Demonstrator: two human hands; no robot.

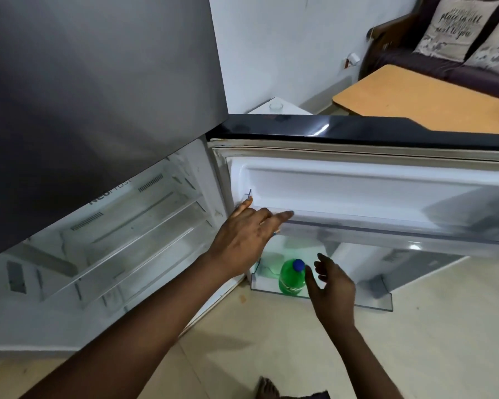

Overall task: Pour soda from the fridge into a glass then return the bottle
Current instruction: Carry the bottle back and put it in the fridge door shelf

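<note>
The fridge door point(372, 185) stands open to the right. A green soda bottle point(291, 279) with a blue cap stands upright in the lowest door bin point(366, 300). My right hand point(333, 286) is open just to the right of the bottle, thumb close to it, not gripping. My left hand point(247, 234) rests with spread fingers on the edge of the upper door shelf point(386, 223), holding nothing. A clear glass point(276, 107) stands on a white surface beyond the door's top edge.
The fridge interior point(133, 234) at left shows bare glass shelves. The closed grey upper door point(92, 105) fills the top left. A wooden table point(421, 99) and a dark sofa point(458, 50) with cushions stand at the far right. A bare foot point(267, 388) shows on the tiled floor.
</note>
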